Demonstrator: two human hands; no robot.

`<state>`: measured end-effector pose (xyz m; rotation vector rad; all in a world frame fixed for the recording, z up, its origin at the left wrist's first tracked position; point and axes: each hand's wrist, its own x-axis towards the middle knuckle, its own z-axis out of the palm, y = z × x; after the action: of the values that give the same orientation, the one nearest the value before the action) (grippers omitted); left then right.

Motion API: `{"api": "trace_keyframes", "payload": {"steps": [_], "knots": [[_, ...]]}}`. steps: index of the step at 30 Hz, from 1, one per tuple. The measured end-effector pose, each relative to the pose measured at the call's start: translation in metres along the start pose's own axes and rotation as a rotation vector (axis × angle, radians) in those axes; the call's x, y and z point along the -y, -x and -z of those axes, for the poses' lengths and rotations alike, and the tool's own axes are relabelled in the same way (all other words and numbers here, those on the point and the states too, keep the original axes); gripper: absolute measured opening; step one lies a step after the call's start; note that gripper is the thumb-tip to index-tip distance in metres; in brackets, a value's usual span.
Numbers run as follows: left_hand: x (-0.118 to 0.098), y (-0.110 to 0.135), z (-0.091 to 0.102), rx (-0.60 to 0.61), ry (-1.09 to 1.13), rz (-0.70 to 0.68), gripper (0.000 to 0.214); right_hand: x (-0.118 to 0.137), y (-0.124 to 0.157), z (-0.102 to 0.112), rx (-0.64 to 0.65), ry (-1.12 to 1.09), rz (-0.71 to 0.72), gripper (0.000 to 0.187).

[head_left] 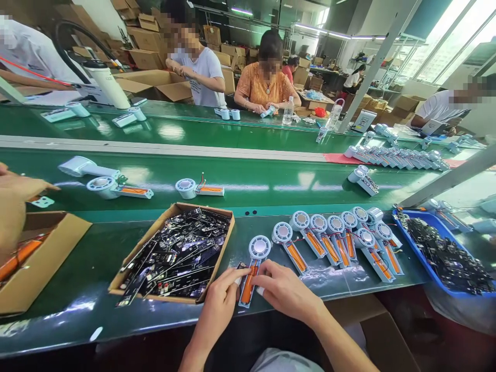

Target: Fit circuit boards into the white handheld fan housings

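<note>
Both my hands rest on a small fan half-shell (256,256) with a round white fan head and an orange battery in its handle, lying on the green bench. My left hand (220,305) pinches the handle's left side, where a small black circuit board sits. My right hand (281,289) presses its fingers together on the handle's right side. A cardboard box (127,268) full of black circuit boards stands just left of my hands. Several more fan half-shells (337,240) with orange batteries lie in a row to the right.
A blue tray (426,258) of black boards sits at the right. A green conveyor (248,181) carries two fan units and a white shell. Another person's hand (15,201) hovers at the left over a cardboard box (50,258). Other people work across the line.
</note>
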<state>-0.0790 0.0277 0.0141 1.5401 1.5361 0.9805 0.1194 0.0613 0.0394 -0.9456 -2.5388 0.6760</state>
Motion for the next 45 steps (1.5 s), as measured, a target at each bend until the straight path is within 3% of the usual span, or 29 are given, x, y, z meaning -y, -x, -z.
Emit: {"api": "trace_keyframes", "payload": {"steps": [2,5,8,11,17,21,26,30,36,40,45], "knots": [[0.001,-0.001,-0.002,0.020,0.118,0.098,0.033,-0.004,-0.001,-0.002,-0.010,0.109,0.042,0.035],[0.002,-0.001,-0.005,0.030,0.259,0.243,0.030,-0.009,-0.002,-0.004,-0.078,0.067,0.054,0.034],[0.003,-0.003,-0.006,0.029,0.296,0.289,0.032,-0.010,-0.002,-0.001,-0.086,-0.021,0.055,0.040],[0.004,-0.005,-0.006,0.041,0.301,0.299,0.030,-0.007,-0.003,0.004,-0.028,0.072,0.091,0.042],[0.006,-0.005,-0.006,0.063,0.246,0.245,0.029,-0.007,-0.009,0.010,0.088,0.270,0.148,0.022],[0.002,-0.004,-0.003,0.058,0.192,0.159,0.025,-0.010,-0.016,0.017,0.146,0.207,0.192,0.022],[-0.007,-0.002,0.004,0.053,-0.029,-0.061,0.032,-0.016,-0.024,0.022,0.214,0.067,0.253,0.020],[-0.010,0.001,0.003,0.033,-0.090,-0.088,0.034,-0.016,-0.026,0.017,0.076,-0.165,0.176,0.020],[-0.012,0.009,-0.007,-0.070,0.012,0.135,0.033,-0.002,-0.021,-0.004,-0.250,-0.346,-0.062,0.018],[-0.015,0.012,-0.011,-0.101,0.082,0.225,0.035,0.000,-0.021,-0.014,-0.335,-0.300,-0.086,0.021],[-0.014,0.006,-0.013,-0.114,0.144,0.225,0.037,-0.004,-0.021,-0.018,-0.327,-0.037,-0.099,0.017]]}}
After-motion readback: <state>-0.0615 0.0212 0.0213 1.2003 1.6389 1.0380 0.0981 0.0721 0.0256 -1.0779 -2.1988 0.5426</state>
